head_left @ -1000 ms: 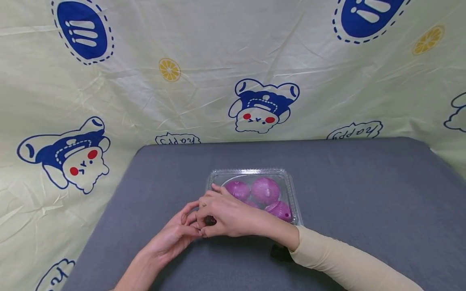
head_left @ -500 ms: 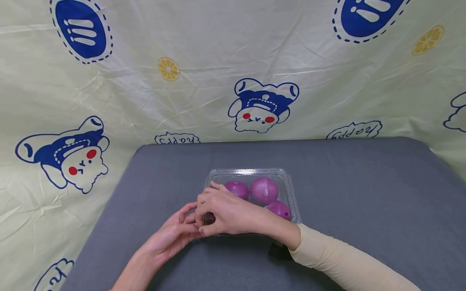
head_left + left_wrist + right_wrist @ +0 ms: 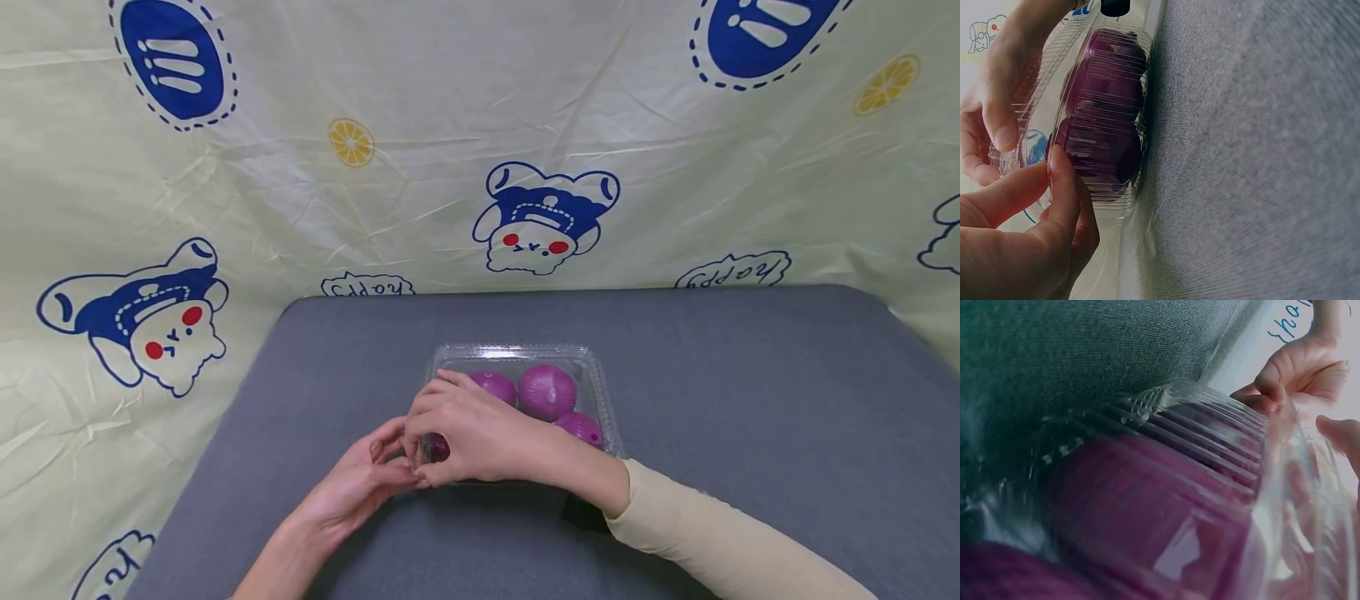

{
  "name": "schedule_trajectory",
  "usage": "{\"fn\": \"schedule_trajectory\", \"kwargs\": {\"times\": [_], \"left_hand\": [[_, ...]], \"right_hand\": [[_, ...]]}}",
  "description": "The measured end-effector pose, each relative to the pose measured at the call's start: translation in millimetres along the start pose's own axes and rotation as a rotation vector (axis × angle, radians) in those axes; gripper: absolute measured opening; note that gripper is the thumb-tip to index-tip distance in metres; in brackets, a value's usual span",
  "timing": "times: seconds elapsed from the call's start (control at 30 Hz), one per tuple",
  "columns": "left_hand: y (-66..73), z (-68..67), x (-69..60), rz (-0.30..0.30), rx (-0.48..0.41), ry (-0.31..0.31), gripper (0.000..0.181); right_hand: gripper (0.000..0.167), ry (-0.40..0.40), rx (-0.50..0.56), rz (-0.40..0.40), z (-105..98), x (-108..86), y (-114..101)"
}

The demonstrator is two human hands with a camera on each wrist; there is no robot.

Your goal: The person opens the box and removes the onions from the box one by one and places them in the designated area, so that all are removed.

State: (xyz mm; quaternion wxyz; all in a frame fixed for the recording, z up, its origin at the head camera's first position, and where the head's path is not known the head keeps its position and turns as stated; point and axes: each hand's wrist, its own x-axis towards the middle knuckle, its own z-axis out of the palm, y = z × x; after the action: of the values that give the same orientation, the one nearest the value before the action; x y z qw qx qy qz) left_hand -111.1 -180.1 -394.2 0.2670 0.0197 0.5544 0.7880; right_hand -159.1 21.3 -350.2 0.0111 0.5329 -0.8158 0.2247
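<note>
The left edge of the bench point(image 3: 322, 358) slants down well left of the left hand point(image 3: 360, 471), whose fingers are clamped on the rim of the clear box point(image 3: 517, 353) at its near left corner. Just beside them, the right hand point(image 3: 468, 437) curls over the box's left side, its fingers pinching the edge of the lid point(image 3: 1332, 550), which stands apart from the ribbed wall there. One onion point(image 3: 438, 448) shows through the gap between right thumb and fingers; more onions point(image 3: 546, 393) sit inside, right of the fingers. The right wrist crosses the near right corner, its sleeve point(image 3: 720, 533) running over the bench. Behind the box, a strip of bench meets the hanging cloth point(image 3: 420, 67); rightward, bench stretches broadly.
</note>
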Motion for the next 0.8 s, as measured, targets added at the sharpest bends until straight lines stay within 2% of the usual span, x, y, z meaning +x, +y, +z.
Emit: {"fn": "schedule_trajectory", "kwargs": {"times": [0.17,0.33,0.67,0.8], "left_hand": [[-0.4,0.6,0.4,-0.001,0.017,0.019,0.068],[-0.3,0.7,0.4,-0.012,0.033,0.036,0.066],[0.1,1.7,0.8,-0.019,0.020,0.027,0.073],[0.7,1.7,0.3,-0.023,0.023,0.015,0.074]], "right_hand": [[0.047,0.014,-0.094,0.023,-3.3,-10.7,-2.2],[0.072,0.012,-0.109,0.074,-4.5,-23.0,-2.1],[0.075,0.026,-0.187,0.137,-9.9,-51.5,-2.6],[0.072,0.057,-0.244,0.158,-10.3,-64.7,-1.4]]}}
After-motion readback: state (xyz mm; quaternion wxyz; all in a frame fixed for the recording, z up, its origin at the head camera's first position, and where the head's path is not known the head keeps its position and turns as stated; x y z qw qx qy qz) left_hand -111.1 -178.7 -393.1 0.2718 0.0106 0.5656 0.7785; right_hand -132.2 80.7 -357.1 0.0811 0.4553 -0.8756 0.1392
